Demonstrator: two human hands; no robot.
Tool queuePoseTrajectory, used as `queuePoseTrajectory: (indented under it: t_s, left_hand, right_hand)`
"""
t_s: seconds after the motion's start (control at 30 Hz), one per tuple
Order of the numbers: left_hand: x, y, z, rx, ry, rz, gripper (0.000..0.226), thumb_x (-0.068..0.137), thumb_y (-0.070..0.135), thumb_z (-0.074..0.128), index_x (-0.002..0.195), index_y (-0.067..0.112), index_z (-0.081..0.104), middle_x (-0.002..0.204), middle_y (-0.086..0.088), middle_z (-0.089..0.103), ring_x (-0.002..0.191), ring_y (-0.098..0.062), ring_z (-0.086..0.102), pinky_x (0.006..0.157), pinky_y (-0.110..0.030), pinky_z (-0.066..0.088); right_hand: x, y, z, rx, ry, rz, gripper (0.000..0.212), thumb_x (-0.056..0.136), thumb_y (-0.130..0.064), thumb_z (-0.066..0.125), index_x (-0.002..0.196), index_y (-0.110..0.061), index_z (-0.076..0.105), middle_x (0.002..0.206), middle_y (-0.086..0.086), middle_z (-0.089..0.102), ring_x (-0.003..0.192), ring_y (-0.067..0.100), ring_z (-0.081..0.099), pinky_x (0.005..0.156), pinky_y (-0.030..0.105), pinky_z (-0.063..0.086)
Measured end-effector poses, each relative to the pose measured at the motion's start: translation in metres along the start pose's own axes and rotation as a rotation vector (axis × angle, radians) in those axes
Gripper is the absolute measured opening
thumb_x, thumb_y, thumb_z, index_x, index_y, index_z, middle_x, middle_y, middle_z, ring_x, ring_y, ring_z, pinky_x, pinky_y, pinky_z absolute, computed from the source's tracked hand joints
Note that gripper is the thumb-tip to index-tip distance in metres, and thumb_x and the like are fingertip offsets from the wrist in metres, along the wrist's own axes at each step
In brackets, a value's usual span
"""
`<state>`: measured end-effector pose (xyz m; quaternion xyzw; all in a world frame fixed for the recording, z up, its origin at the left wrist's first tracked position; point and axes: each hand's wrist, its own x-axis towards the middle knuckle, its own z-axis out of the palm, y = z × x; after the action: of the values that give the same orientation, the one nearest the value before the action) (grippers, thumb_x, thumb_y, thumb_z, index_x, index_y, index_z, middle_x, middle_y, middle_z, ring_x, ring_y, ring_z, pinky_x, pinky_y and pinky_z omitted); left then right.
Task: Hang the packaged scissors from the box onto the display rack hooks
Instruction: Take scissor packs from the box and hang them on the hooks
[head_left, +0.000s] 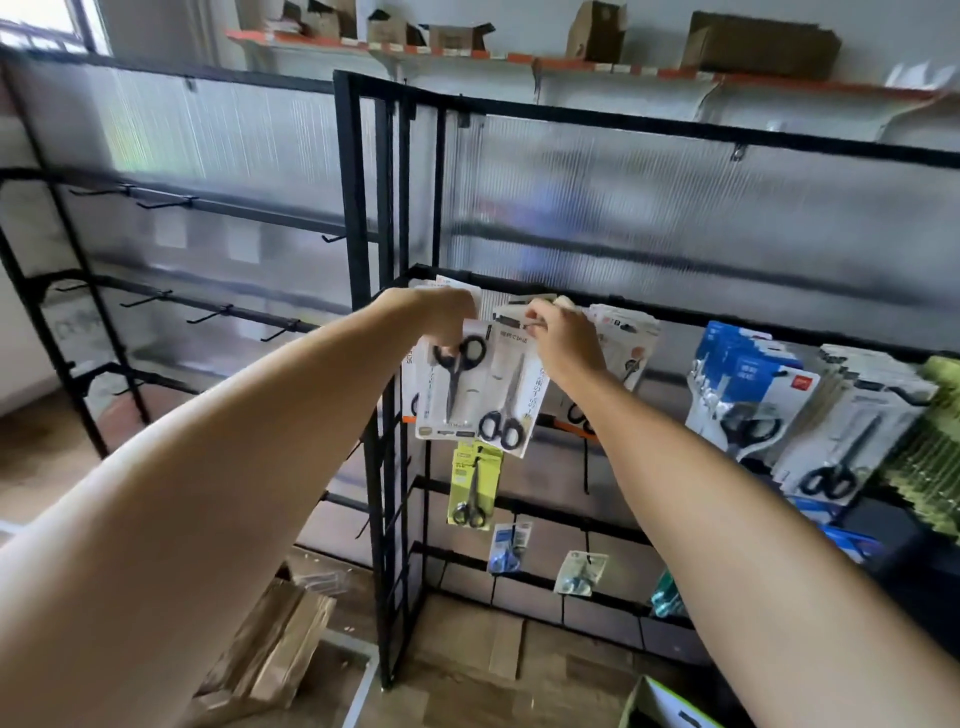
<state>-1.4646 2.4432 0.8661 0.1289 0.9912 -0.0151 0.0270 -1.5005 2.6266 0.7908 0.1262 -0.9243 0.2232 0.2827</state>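
At the rack's (363, 218) top left hook, the left hand (441, 317) and right hand (563, 340) each pinched a scissors pack (511, 387), many packs (810, 410) already hung, box (662, 701) contents unseen.

Scissor packs (475, 384) on rack (675, 314)

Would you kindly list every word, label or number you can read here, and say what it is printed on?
Nothing reads with certainty.
Scissors package pinched by the right hand: vertical Japanese print, too blurred to quote.
Scissors package held by the left hand: blurred print only.
Yellow-green package: print too small.
Blue packages: white lettering and a red tag, unreadable.
Shelf labels: too small.
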Motion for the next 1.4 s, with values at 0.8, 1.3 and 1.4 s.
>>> queuePoseTrajectory:
  t_s: [0.8,1.3,1.4]
  left_hand:
    - [0.027,0.008,0.008,-0.046,-0.046,-0.005,0.066,0.088,0.006,0.066,0.147,0.017,0.037,0.135,-0.01,0.05,0.083,-0.021,0.054,0.065,-0.031,0.055]
    - [0.031,0.008,0.014,-0.162,0.036,-0.005,0.061,0.082,0.014,0.075,0.136,0.025,0.049,0.106,-0.004,0.063,0.081,-0.025,0.069,0.069,-0.042,0.061]
    - [0.023,0.005,0.015,-0.174,0.046,0.009,0.053,0.084,0.01,0.072,0.132,0.021,0.052,0.097,-0.002,0.059,0.076,-0.023,0.069,0.061,-0.036,0.06]
  right_hand:
    - [0.029,0.008,0.013,-0.055,0.075,0.187,0.013,0.088,-0.012,0.059,0.08,-0.018,0.066,0.087,-0.001,0.062,0.082,0.022,0.057,0.062,0.028,0.042]
    - [0.013,0.011,-0.005,0.031,-0.134,0.074,0.025,0.078,0.008,0.046,0.088,-0.011,0.059,0.099,0.006,0.046,0.097,0.021,0.039,0.076,0.036,0.039]
    - [-0.005,0.006,-0.011,0.18,-0.265,0.103,0.016,0.08,0.002,0.05,0.089,-0.01,0.056,0.094,0.005,0.052,0.085,0.022,0.052,0.071,0.035,0.045]
